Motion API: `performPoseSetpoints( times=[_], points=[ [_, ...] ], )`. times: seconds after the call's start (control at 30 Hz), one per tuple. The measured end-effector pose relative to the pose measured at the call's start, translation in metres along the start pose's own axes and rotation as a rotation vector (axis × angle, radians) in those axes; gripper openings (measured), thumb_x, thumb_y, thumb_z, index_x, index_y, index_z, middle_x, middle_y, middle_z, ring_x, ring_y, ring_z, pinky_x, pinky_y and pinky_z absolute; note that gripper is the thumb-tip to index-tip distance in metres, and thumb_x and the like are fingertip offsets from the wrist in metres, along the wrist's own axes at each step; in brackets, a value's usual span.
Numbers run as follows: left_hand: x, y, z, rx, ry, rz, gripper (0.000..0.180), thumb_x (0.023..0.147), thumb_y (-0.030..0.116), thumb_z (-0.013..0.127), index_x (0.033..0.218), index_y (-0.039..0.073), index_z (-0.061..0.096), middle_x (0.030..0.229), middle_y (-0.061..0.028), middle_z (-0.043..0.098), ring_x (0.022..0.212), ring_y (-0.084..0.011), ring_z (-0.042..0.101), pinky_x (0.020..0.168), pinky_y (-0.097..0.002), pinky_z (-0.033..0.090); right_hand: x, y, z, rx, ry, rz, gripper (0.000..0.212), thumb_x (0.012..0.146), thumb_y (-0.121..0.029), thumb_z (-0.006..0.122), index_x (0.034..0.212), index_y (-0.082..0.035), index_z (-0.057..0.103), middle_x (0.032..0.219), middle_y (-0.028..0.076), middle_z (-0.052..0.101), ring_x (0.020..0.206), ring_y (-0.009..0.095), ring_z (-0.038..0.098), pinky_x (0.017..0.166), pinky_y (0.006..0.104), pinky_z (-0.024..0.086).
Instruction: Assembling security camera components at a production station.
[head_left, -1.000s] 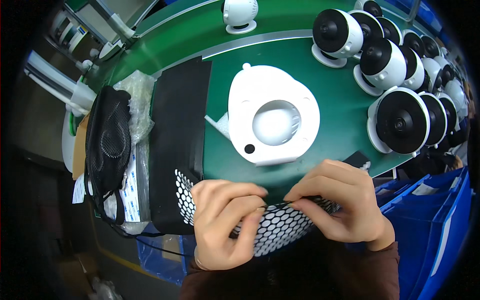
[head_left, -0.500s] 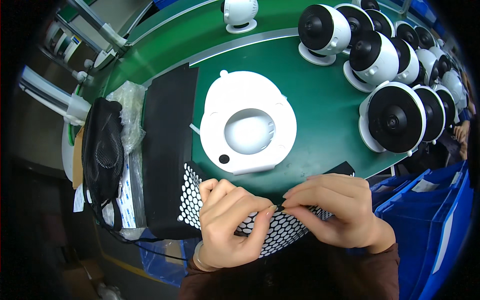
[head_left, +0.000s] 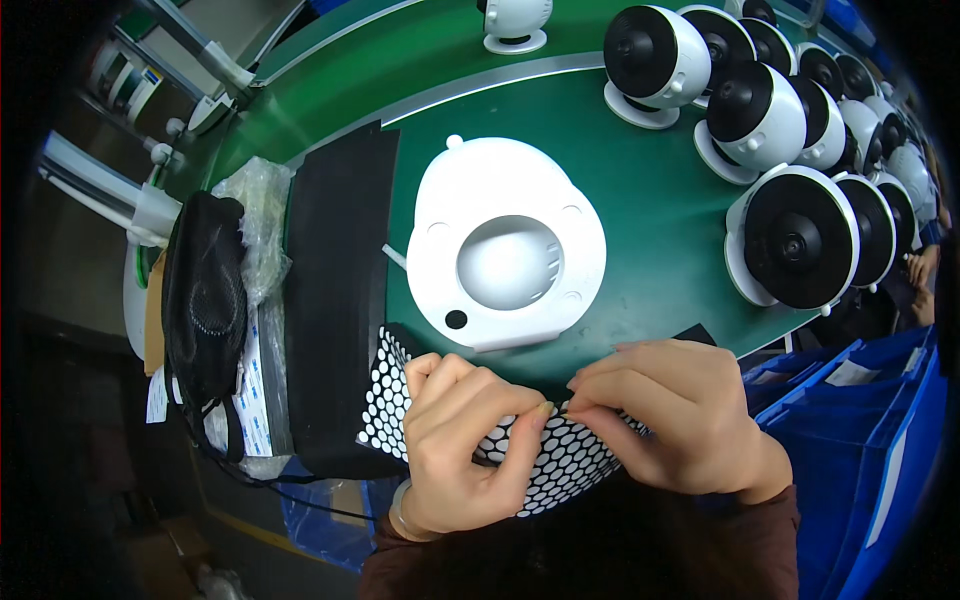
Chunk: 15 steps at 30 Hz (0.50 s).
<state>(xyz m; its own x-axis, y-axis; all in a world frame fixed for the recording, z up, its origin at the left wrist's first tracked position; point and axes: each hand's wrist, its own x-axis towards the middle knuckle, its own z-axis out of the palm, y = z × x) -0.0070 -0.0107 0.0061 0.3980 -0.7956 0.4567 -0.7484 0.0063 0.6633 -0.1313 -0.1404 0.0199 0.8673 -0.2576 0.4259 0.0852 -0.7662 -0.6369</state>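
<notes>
Both my hands are at the near edge of the green table, over a black sheet covered with white round dots (head_left: 566,470). My left hand (head_left: 468,445) pinches the sheet's upper edge between thumb and forefinger. Close beside it, my right hand (head_left: 672,415) is also closed in a pinch on that edge. Any small piece between the fingertips is too small to make out. Just beyond the hands lies a white rounded housing (head_left: 490,175) with a large round opening in its middle. A black round dot (head_left: 456,319) sits on its lower left.
Several white cameras with black fronts (head_left: 800,240) crowd the right; another white unit (head_left: 517,20) stands at the back. Left of the housing lies a black mat (head_left: 335,300), beside a black mesh pouch (head_left: 205,290) and bubble wrap (head_left: 262,220). Blue bins (head_left: 840,420) stand at right.
My hands stay pinched at the sheet's edge, with the fingertips slightly shifted. The whole scene sits a little further right in the picture.
</notes>
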Motion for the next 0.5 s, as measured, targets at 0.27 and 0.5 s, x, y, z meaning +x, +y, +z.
performPoseSetpoints(
  times=[0.27, 0.5],
  points=[
    [-0.011, -0.005, -0.003, 0.123, 0.188, -0.142, 0.008, 0.066, 0.001, 0.064, 0.074, 0.003, 0.063, 0.108, -0.0174, 0.047, 0.067, -0.0178, 0.045, 0.067, -0.0274, 0.034, 0.011, 0.010, 0.001, 0.073, 0.382, 0.045, 0.011, 0.069, 0.006, 0.062, 0.079, 0.001, 0.060, 0.111, 0.022, 0.057, 0.095, 0.025, 0.060, 0.076, 0.0290, 0.048],
    [-0.007, -0.010, 0.003, 0.085, 0.211, -0.175, 0.007, 0.069, 0.003, 0.063, 0.076, 0.003, 0.063, 0.105, -0.0138, 0.053, 0.073, -0.0193, 0.049, 0.075, -0.0316, 0.032, 0.022, 0.012, 0.005, 0.379, 0.308, 0.358, 0.008, 0.077, -0.001, 0.064, 0.083, 0.004, 0.062, 0.081, 0.007, 0.064, 0.072, 0.009, 0.060, 0.069, 0.0196, 0.048]
  ],
)
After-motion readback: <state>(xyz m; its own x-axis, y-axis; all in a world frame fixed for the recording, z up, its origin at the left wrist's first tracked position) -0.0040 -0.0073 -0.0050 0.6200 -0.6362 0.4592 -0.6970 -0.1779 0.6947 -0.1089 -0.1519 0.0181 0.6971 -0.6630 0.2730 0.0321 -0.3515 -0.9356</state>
